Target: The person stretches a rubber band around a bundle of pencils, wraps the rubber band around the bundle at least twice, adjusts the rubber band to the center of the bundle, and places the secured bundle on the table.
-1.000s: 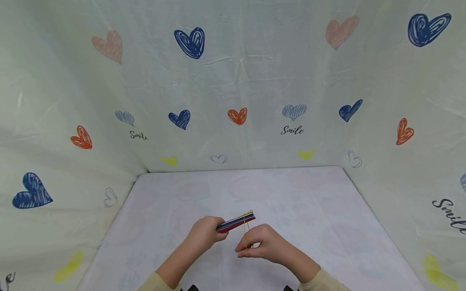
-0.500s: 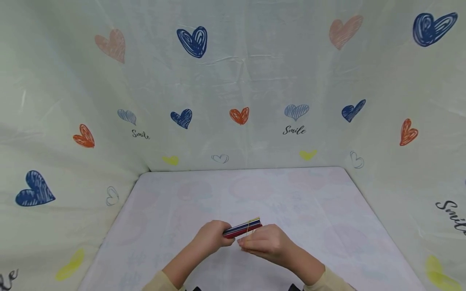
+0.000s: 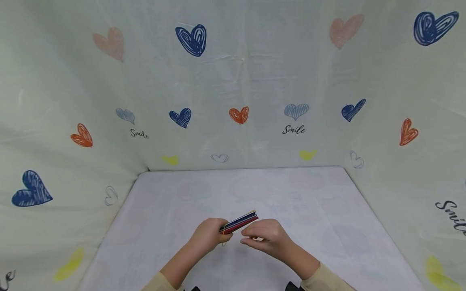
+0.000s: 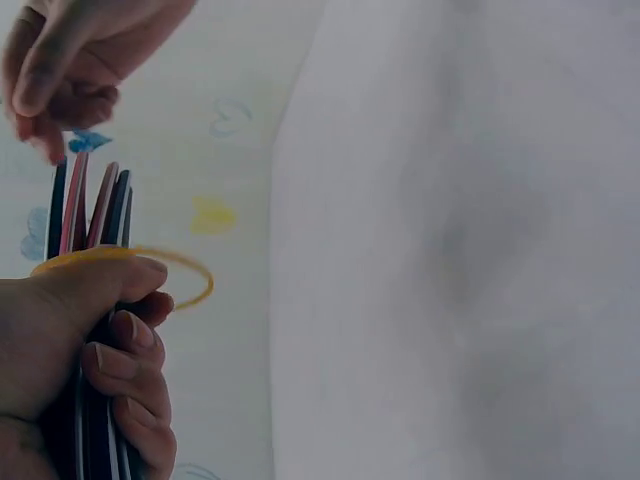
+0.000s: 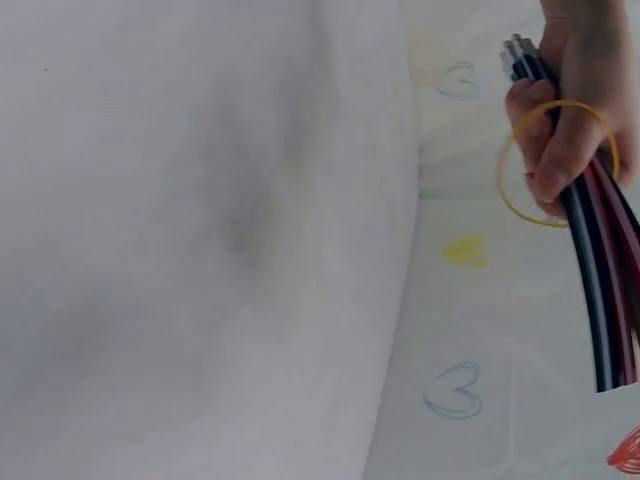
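My left hand grips a bundle of slim striped pencils, dark blue and red with white lines, tilted up to the right above the table. A yellow rubber band hangs loosely around the bundle near the left thumb, its slack loop standing out to one side. In the right wrist view the same rubber band circles the pencils and thumb. Just right of the bundle's free ends is my right hand, fingers loosely bent, a gap between thumb and fingers, nothing visible in it. The left palm hides the bundle's middle.
The pale table spreads out beneath both hands. Behind it and at both sides hangs a light curtain printed with hearts and the word "Smile".
The rubber band has moved from the pencils' free ends down the bundle to the left hand. My right hand has let go of it and its fingers have parted.
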### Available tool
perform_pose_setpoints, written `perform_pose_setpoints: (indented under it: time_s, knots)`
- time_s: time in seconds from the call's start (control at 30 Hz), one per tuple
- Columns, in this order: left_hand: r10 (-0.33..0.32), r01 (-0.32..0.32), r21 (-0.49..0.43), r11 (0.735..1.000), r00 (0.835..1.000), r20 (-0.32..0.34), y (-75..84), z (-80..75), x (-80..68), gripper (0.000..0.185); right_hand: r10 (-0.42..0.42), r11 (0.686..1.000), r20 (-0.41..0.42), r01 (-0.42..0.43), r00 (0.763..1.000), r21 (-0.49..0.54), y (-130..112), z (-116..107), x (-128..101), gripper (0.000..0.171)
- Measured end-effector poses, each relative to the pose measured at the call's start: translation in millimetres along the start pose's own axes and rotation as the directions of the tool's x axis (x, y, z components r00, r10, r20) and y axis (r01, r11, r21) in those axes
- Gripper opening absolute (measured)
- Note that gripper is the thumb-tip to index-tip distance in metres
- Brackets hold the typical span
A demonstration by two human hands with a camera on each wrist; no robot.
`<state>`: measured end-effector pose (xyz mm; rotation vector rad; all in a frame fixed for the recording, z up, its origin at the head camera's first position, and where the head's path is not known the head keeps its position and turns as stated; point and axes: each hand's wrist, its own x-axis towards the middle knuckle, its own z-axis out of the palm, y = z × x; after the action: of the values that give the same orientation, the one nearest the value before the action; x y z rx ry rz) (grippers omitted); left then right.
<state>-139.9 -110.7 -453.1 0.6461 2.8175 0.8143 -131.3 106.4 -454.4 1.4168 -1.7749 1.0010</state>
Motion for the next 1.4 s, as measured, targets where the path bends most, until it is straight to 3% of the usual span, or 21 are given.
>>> perform_pose_setpoints:
  time_s: [0.1,0.47,0.63,0.8,1.03,1.27,1.4]
  knots:
    - [0.009,-0.009,-0.002,1.0,1.0,0.004,4.5,-6.7,0.0,0.019,0.051,0.998,0.045,-0.052,0.998,0.029,3.7,6.2,-10.1,0.017]
    - [0.074,-0.074,0.025,0.997,0.997,0.02,24.0,-23.4,-0.6,0.019,0.071,0.997,0.19,-0.07,0.979,-0.015,6.6,27.7,-26.6,0.04]
    - [0.132,-0.135,0.097,0.986,0.991,0.034,28.2,-29.3,-3.0,0.02,0.085,0.995,0.23,-0.071,0.969,-0.068,5.4,27.1,-26.8,0.032]
    - [0.143,-0.141,0.189,0.972,0.99,0.003,21.5,-32.8,-4.9,0.021,0.11,0.994,0.186,-0.103,0.976,-0.045,4.6,19.5,-24.7,0.021]
    - [0.116,-0.108,0.188,0.976,0.993,-0.031,11.6,-35.6,-8.8,0.017,0.064,0.997,0.053,-0.062,0.997,-0.046,-0.7,7.3,-20.5,0.003]
    - [0.099,-0.093,0.141,0.986,0.994,-0.035,7.8,-34.9,-11.1,0.019,0.06,0.995,-0.072,-0.065,0.996,-0.074,-0.1,0.1,-21.8,0.012]
    - [0.115,-0.108,0.133,0.985,0.992,-0.052,8.3,-34.9,-11.5,0.021,0.134,0.989,-0.025,-0.135,0.991,-0.058,-1.6,3.1,-24.5,0.004]
